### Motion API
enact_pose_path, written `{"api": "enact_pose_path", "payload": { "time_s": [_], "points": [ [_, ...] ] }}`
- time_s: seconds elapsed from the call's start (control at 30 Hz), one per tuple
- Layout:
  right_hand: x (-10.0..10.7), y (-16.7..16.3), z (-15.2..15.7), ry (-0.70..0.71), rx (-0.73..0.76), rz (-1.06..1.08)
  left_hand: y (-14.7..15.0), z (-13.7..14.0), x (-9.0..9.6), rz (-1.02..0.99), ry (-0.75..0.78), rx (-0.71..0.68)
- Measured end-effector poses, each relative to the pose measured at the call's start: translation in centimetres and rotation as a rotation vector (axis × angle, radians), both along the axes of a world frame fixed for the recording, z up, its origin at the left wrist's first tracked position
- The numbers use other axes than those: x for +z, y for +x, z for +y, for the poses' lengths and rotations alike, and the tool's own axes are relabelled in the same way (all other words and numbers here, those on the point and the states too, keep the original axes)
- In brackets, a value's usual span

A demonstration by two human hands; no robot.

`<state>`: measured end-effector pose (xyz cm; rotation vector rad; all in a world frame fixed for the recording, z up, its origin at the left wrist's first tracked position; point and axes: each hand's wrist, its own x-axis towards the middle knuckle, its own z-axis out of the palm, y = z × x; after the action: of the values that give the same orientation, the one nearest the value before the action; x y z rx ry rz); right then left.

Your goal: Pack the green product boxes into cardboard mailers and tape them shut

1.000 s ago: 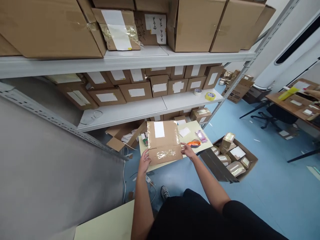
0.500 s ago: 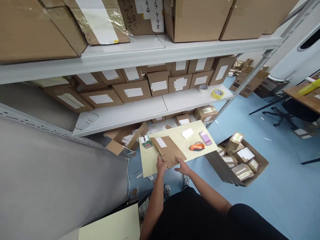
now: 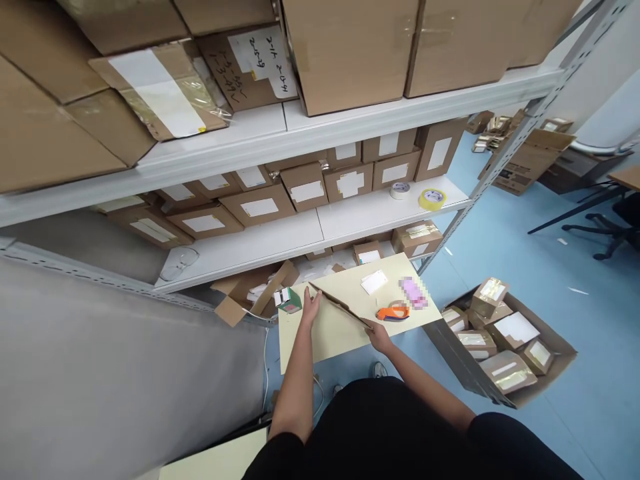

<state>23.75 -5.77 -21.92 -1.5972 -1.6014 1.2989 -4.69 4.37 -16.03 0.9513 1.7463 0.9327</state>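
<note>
A flat piece of brown cardboard [image 3: 343, 305], seen nearly edge-on, is tilted up above the pale yellow tabletop [image 3: 330, 340]. My left hand [image 3: 311, 307] is closed at its left edge, with the fingers partly hidden. At the lower right corner, my right hand [image 3: 379, 336] pinches the cardboard. A small green and white box [image 3: 288, 300] stands just left of my left hand. To the right on the tabletop lie an orange tape dispenser [image 3: 393, 312], white cards [image 3: 374, 281] and a pink item [image 3: 414, 292] that is pixelated.
On the floor at right, an open carton [image 3: 453, 360] holds several small taped boxes. Shelves [image 3: 280, 243] stacked with labelled boxes rise behind the table, with a yellow tape roll [image 3: 432, 199] and a white tape roll [image 3: 400, 191]. An open box [image 3: 235, 293] sits left, near a grey wall [image 3: 125, 360].
The cardboard was lying slanted with its broad labelled face showing; both hands have turned it up nearly edge-on. My right hand has closed on its corner. The view has shifted.
</note>
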Motion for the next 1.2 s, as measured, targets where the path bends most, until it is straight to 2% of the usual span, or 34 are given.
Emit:
{"api": "enact_pose_path", "payload": {
  "time_s": [0.07, 0.17, 0.33, 0.53, 0.6, 0.67, 0.8, 0.9, 1.07, 1.2],
  "points": [
    [-0.4, 1.1, 0.5, -0.027, -0.019, 0.035, 0.2, 1.4, 0.0, -0.043, -0.045, -0.036],
    [-1.0, 2.3, 1.4, -0.08, -0.107, 0.125, 0.9, 1.5, -0.5, -0.079, -0.05, -0.04],
    [-0.8, 2.6, 3.7, -0.138, -0.219, 0.291, 0.9, -1.5, -1.2, -0.107, 0.02, -0.05],
    [0.1, -0.2, 6.2, -0.172, -0.113, 0.5, -0.2, -5.5, -1.2, -0.137, -0.03, -0.132],
    [-0.1, -0.9, 6.5, -0.145, -0.086, 0.489, -0.5, -6.3, -1.3, -0.138, -0.036, -0.105],
    [-0.4, -1.1, 6.6, -0.059, -0.044, 0.453, -0.6, -6.7, -1.5, -0.142, -0.022, -0.054],
    [-1.1, -0.6, 6.4, 0.084, 0.041, 0.341, 0.1, -6.3, -1.7, -0.112, -0.034, 0.065],
    [-1.0, 0.0, 6.4, 0.075, 0.093, 0.299, 0.8, -5.7, -1.4, -0.084, -0.053, 0.116],
    [0.4, 0.8, 6.8, 0.045, 0.123, 0.256, 1.6, -5.2, -0.2, -0.017, 0.013, 0.089],
    [1.3, 0.9, 7.0, 0.044, 0.124, 0.25, 1.8, -4.9, 0.2, 0.01, -0.021, 0.102]
  ]
}}
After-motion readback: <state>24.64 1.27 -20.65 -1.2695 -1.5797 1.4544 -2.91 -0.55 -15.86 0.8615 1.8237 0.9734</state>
